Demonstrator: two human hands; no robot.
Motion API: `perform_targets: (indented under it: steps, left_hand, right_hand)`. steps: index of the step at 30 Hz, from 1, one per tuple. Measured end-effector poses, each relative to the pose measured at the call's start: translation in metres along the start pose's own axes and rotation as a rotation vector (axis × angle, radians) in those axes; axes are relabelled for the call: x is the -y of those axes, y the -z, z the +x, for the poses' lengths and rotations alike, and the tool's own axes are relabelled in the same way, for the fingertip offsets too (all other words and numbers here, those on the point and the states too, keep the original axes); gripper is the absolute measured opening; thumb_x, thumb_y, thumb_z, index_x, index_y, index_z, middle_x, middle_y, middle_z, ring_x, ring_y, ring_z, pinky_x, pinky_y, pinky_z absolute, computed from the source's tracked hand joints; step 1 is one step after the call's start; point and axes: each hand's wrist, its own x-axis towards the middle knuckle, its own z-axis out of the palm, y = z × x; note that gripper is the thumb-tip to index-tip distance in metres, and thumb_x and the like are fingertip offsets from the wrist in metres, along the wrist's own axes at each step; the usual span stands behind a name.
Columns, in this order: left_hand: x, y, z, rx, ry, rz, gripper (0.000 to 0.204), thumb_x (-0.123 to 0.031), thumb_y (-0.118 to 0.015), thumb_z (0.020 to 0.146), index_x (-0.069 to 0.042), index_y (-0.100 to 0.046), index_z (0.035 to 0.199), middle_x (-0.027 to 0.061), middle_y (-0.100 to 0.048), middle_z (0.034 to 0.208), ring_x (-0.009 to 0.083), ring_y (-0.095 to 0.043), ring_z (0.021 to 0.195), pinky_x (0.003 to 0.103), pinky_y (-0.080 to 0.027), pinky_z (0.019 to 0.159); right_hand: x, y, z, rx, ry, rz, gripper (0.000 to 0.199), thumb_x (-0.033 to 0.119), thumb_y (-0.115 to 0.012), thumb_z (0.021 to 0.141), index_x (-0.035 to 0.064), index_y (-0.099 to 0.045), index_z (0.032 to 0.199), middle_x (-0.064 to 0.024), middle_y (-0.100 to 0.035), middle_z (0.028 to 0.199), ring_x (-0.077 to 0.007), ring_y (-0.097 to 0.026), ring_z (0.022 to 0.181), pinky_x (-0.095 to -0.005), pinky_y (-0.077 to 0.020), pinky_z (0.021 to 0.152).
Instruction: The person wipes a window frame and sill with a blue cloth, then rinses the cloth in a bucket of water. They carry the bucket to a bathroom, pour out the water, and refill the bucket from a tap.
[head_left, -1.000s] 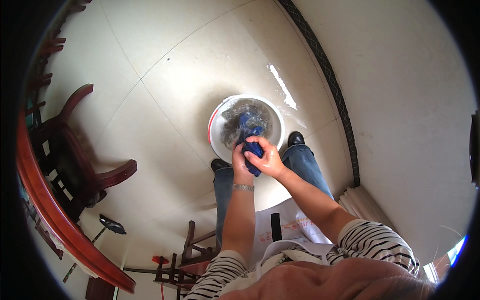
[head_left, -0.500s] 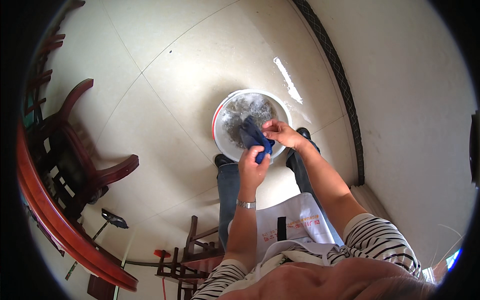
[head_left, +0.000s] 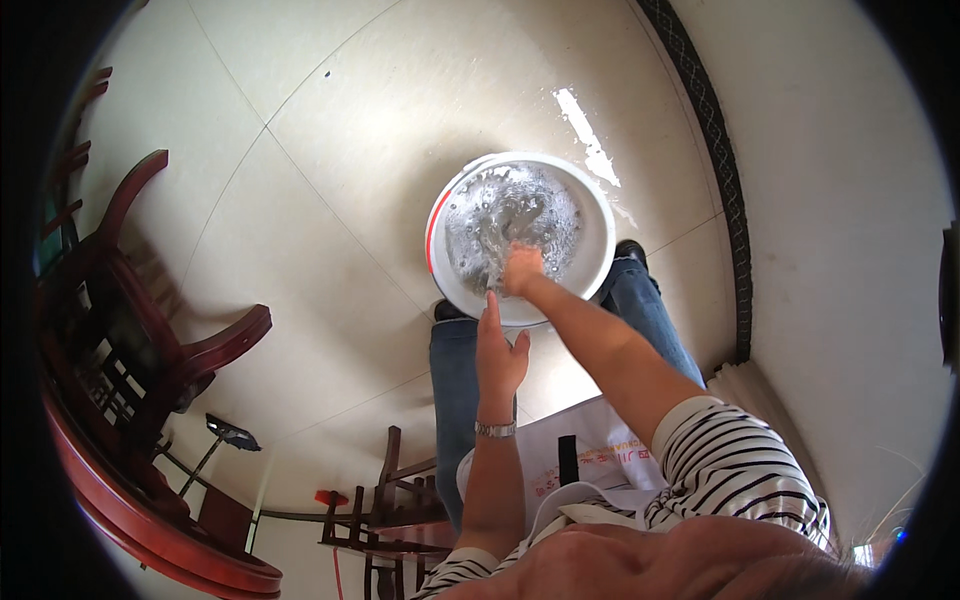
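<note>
A round white bucket (head_left: pixel 598 235) with a red band on its rim stands on the floor between my feet, holding churning, bubbly water (head_left: pixel 500 205). My right hand (head_left: pixel 522 267) reaches down into that water near the bucket's close side. Its fingers are under the surface and blurred, so their grip does not show. At the near rim is my left hand (head_left: pixel 502 352), fingers stretched forward and thumb apart, with nothing in it. The blue cloth seen earlier is out of sight.
A dark wooden armchair (head_left: pixel 150 320) and a red-brown table edge (head_left: pixel 150 515) fill the left side. A small wooden stool (head_left: pixel 400 525) and a long-handled broom or dustpan (head_left: pixel 232 432) lie behind at lower left. A white wall (head_left: pixel 840 220) rises on the right.
The blue cloth, held in both hands before, has gone from view. My right hand has plunged into the water, which is now splashing. My left hand has opened and drawn slightly back.
</note>
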Motion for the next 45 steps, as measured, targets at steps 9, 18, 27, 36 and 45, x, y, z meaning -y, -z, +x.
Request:
perform_targets:
  steps: [9, 18, 27, 36, 45]
  left_hand:
    - [0.007, 0.0, -0.02, 0.096, 0.457, -0.967, 0.08, -0.022, -0.062, 0.09, -0.015, -0.009, 0.151, 0.0235, -0.025, 0.148, 0.036, -0.033, 0.133, 0.049, -0.032, 0.105]
    - [-0.072, 0.022, -0.048, 0.338, 0.43, -1.559, 0.056, -0.067, -0.052, 0.083, -0.013, -0.06, 0.093, 0.0026, -0.063, 0.082, 0.0164, -0.063, 0.071, 0.032, -0.053, 0.065]
    - [-0.154, 0.072, -0.129, 0.516, 0.332, -1.511, 0.052, -0.053, -0.057, 0.084, -0.002, -0.059, 0.089, 0.0126, -0.064, 0.075, 0.0293, -0.066, 0.073, 0.044, -0.056, 0.076]
    - [-0.144, 0.065, -0.186, 0.382, 0.423, -1.587, 0.015, -0.021, -0.061, 0.076, -0.007, -0.061, 0.083, 0.0088, -0.067, 0.082, 0.0241, -0.066, 0.078, 0.039, -0.054, 0.079]
    - [-0.224, 0.105, -0.271, 0.513, 0.114, -1.676, 0.028, -0.02, -0.045, 0.091, -0.001, -0.063, 0.103, 0.0107, -0.068, 0.1, 0.0223, -0.067, 0.09, 0.042, -0.052, 0.088]
  right_hand:
    - [-0.06, 0.077, -0.097, -0.569, 0.093, 0.71, 0.066, 0.007, -0.068, 0.068, 0.0123, -0.042, 0.128, -0.0195, -0.064, 0.104, -0.0395, -0.062, 0.096, -0.0456, -0.0496, 0.082]
    - [0.016, 0.158, -0.386, -0.557, 0.545, 0.56, 0.059, 0.0, -0.059, 0.069, 0.0093, -0.041, 0.124, -0.0225, -0.061, 0.092, -0.0432, -0.058, 0.089, -0.0484, -0.0481, 0.079]
    - [0.01, 0.214, -0.589, -0.552, 0.877, 0.157, 0.047, 0.0, -0.056, 0.07, 0.0078, -0.051, 0.116, -0.0175, -0.059, 0.087, -0.0372, -0.058, 0.088, -0.0445, -0.0498, 0.078]
    - [0.006, 0.257, -0.701, -0.472, 0.792, 0.258, 0.049, -0.003, -0.061, 0.054, 0.0108, -0.06, 0.101, -0.016, -0.059, 0.09, -0.0368, -0.057, 0.088, -0.0414, -0.0507, 0.075]
    - [-0.043, 0.288, -0.608, -0.829, 0.798, 1.064, 0.067, -0.012, -0.043, 0.06, 0.0069, -0.042, 0.124, -0.0078, -0.05, 0.095, -0.0161, -0.051, 0.085, -0.0256, -0.0424, 0.077]
